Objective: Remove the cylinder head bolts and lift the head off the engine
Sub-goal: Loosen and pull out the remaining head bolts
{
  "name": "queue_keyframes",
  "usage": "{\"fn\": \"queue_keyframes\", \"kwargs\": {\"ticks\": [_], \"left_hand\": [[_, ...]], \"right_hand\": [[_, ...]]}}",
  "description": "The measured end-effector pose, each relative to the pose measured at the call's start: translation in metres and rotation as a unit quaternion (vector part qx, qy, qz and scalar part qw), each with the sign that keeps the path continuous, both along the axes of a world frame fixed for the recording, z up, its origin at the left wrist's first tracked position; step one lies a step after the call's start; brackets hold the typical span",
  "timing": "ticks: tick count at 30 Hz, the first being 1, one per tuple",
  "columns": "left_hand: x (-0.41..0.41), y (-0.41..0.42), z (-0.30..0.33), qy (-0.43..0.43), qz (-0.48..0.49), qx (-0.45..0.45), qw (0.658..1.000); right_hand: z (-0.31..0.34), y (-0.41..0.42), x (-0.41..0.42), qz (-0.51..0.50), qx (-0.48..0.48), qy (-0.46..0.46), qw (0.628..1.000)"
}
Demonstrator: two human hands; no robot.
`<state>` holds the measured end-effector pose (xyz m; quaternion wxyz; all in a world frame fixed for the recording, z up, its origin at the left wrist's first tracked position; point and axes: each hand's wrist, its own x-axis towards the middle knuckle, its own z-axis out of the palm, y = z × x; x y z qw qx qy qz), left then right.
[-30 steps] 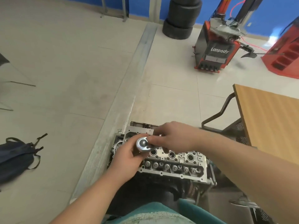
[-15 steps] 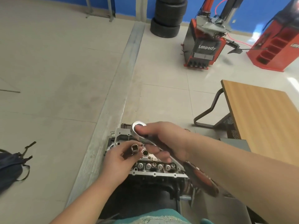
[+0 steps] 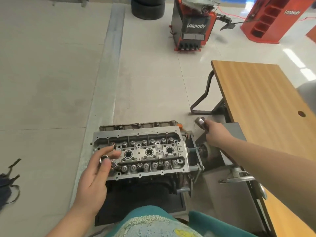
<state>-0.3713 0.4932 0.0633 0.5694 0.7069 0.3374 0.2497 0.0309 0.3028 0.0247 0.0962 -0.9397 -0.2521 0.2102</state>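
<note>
The grey cylinder head (image 3: 142, 153) sits on top of the engine on a stand, with valve springs and three spark plug wells showing. My left hand (image 3: 95, 175) hovers over the head's left end and pinches a chrome socket (image 3: 109, 161) between thumb and fingers. Off the head's right end, above the stand, my right hand (image 3: 216, 134) grips the ratchet wrench (image 3: 201, 122), whose round head sticks out past my fingers.
A wooden table (image 3: 263, 103) stands to the right with a metal leg frame (image 3: 203, 100). A steel handle (image 3: 237, 178) juts from the stand at the right. A tyre changer (image 3: 193, 26), tyres (image 3: 147, 9) and a red cabinet (image 3: 273, 19) stand farther back. A dark bag (image 3: 6, 183) lies at left.
My right hand lifted the ratchet off the socket and swung it away to the right of the engine. My left hand kept the socket over the head's left end.
</note>
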Motion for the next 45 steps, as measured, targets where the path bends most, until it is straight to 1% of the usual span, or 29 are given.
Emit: {"fn": "queue_keyframes", "kwargs": {"ticks": [4,12,17,20,21,22,23,24,25,27,28,30,31,33,34,36,38,40,42,43,45], "left_hand": [[0.008,0.002,-0.002,0.005,0.019,-0.016,1.000],[0.018,0.004,-0.013,-0.030,0.083,-0.028,0.996],[0.019,0.004,-0.014,-0.024,0.093,-0.024,0.995],[0.021,0.003,-0.014,-0.032,0.087,-0.023,0.995],[0.021,0.002,-0.013,-0.033,0.084,-0.021,0.996],[0.020,0.002,-0.012,-0.029,0.077,-0.019,0.996],[0.018,0.003,-0.010,-0.019,0.066,-0.015,0.998],[0.015,0.003,-0.008,-0.005,0.051,-0.012,0.999],[0.010,0.004,-0.007,0.011,0.031,-0.007,0.999],[0.000,0.007,-0.007,0.050,-0.011,0.005,0.999],[-0.004,0.008,-0.008,0.073,-0.027,0.010,0.997],[-0.006,0.010,-0.011,0.131,-0.051,0.041,0.989],[-0.006,0.012,-0.012,0.163,-0.050,0.070,0.983],[-0.002,0.019,-0.015,0.210,-0.028,0.107,0.971],[0.000,0.024,-0.017,0.225,-0.019,0.107,0.968],[0.003,0.036,-0.020,0.251,-0.014,0.095,0.963],[0.002,0.043,-0.021,0.240,-0.010,0.087,0.967],[0.001,0.052,-0.020,0.190,-0.011,0.084,0.978],[-0.002,0.061,-0.019,0.172,-0.058,0.074,0.981],[-0.003,0.065,-0.019,0.176,-0.095,0.067,0.978],[-0.004,0.074,-0.023,0.206,-0.157,0.082,0.962]], "right_hand": [[-0.038,-0.038,0.039,-0.032,-0.051,-0.048,0.997],[-0.070,-0.075,0.068,-0.067,-0.077,-0.086,0.991],[-0.075,-0.078,0.068,-0.073,-0.076,-0.068,0.992],[-0.071,-0.083,0.068,-0.078,-0.101,-0.051,0.990],[-0.066,-0.084,0.066,-0.083,-0.104,-0.060,0.989],[-0.059,-0.081,0.061,-0.086,-0.090,-0.084,0.989],[-0.049,-0.075,0.052,-0.084,-0.053,-0.116,0.988],[-0.037,-0.065,0.038,-0.073,0.005,-0.141,0.987],[-0.022,-0.049,0.020,-0.055,0.072,-0.148,0.985],[0.017,-0.010,-0.032,0.008,0.192,-0.106,0.976],[0.038,0.011,-0.063,0.054,0.231,-0.084,0.968],[0.078,0.051,-0.126,0.163,0.265,-0.056,0.949],[0.095,0.069,-0.156,0.221,0.264,-0.050,0.938],[0.119,0.104,-0.208,0.326,0.229,-0.079,0.914],[0.125,0.120,-0.227,0.361,0.198,-0.100,0.906],[0.132,0.145,-0.249,0.402,0.134,-0.126,0.897],[0.133,0.161,-0.257,0.449,0.076,-0.160,0.876],[0.134,0.169,-0.261,0.487,0.033,-0.171,0.856],[0.135,0.171,-0.262,0.526,0.020,-0.166,0.834],[0.136,0.172,-0.261,0.554,0.021,-0.158,0.817],[0.139,0.171,-0.260,0.606,0.022,-0.137,0.783]]}}
